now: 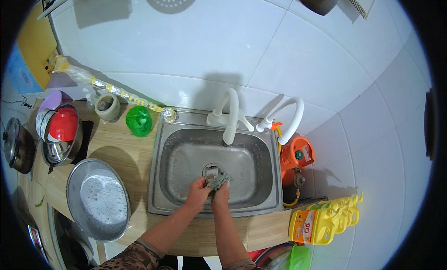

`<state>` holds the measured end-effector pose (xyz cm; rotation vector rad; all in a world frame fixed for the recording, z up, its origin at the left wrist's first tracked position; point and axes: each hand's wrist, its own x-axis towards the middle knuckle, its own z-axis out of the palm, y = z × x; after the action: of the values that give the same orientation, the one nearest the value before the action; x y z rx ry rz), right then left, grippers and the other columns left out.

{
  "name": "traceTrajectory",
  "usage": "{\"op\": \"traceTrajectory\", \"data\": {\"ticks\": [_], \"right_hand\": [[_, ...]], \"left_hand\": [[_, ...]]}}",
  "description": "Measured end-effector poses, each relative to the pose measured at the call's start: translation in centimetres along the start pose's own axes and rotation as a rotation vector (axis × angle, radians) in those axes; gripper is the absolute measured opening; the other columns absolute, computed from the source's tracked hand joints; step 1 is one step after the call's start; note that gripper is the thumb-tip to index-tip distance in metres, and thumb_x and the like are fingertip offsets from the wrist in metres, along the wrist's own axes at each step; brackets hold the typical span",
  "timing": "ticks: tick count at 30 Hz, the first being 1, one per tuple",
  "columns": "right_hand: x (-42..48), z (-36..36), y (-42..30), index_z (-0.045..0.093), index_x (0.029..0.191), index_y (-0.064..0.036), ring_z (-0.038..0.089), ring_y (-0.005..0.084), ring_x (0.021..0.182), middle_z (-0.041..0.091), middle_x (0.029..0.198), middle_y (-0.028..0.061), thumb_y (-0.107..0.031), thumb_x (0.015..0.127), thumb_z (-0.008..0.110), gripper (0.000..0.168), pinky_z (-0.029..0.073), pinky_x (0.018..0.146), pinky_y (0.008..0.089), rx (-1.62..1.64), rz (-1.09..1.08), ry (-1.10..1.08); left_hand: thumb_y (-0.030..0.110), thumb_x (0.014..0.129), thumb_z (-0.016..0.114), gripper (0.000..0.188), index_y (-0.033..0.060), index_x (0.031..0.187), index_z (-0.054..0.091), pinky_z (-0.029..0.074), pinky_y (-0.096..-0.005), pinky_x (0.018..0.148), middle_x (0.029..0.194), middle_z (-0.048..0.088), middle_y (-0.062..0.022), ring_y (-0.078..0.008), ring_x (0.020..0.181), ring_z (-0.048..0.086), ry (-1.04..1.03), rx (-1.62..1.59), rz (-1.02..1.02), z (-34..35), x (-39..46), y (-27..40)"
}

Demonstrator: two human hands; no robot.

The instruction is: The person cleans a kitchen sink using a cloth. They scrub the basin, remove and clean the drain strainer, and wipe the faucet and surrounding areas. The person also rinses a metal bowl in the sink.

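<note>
Over the front part of a stainless-steel sink, my left hand and my right hand are close together. Both grip a crumpled grey-green scrubbing cloth, its lower part hidden by my fingers. Just behind the hands is the round drain, partly covered by the cloth. A white faucet arches over the basin, and I cannot see water running from it. Left of the sink, a metal basin holds foamy, soapy water.
Left on the wooden counter are a green plastic bottle, a stone mortar and a metal bowl of dishes with a red bowl. To the right stand a second faucet, an orange gas cylinder and yellow detergent jugs.
</note>
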<state>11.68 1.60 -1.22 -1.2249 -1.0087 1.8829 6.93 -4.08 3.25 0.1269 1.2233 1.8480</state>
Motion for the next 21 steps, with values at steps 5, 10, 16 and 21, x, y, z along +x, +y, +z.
{"op": "traceTrajectory", "data": {"ticks": [5,10,16,21], "right_hand": [[1.3,0.4,-3.2,0.048,0.096,-0.001,0.055,0.0229,0.077,0.054,0.087,0.0093,-0.026,0.085,0.033,0.032,0.046,0.066,0.0345,0.330,0.319,-0.106],[2.1,-0.7,-1.5,0.050,0.091,-0.003,0.057,0.0244,0.074,0.055,0.084,0.0100,-0.024,0.083,0.038,0.026,0.048,0.063,0.0350,0.509,0.397,-0.155],[1.0,0.0,-3.0,0.050,0.087,-0.004,0.055,0.0179,0.066,0.053,0.076,0.0050,-0.025,0.085,0.039,0.025,0.046,0.056,0.0311,0.265,0.161,-0.212],[-0.3,0.5,-5.0,0.048,0.091,-0.001,0.054,0.0186,0.074,0.052,0.084,0.0071,-0.024,0.087,0.037,0.025,0.046,0.060,0.0321,0.207,0.277,-0.207]], "left_hand": [[0.013,0.082,0.047,0.015,0.0051,0.094,0.051,0.042,-0.0289,0.071,0.085,0.055,-0.0039,-0.0142,0.079,0.052,-0.085,-0.467,-0.170,-1.7,-0.6,-0.3],[0.020,0.082,0.048,0.023,0.0061,0.100,0.047,0.041,-0.0350,0.076,0.091,0.052,-0.0066,-0.0192,0.089,0.049,-0.084,-0.245,-0.245,-2.8,-0.5,-0.1],[0.022,0.068,0.064,0.056,0.0070,0.115,0.036,0.036,-0.0374,0.084,0.110,0.039,-0.0143,-0.0292,0.104,0.039,-0.201,1.017,0.670,-1.4,-1.6,3.4],[0.020,0.065,0.066,0.062,0.0075,0.116,0.035,0.034,-0.0370,0.087,0.110,0.040,-0.0163,-0.0325,0.103,0.039,-0.366,1.223,0.612,-1.8,-0.5,5.6]]}}
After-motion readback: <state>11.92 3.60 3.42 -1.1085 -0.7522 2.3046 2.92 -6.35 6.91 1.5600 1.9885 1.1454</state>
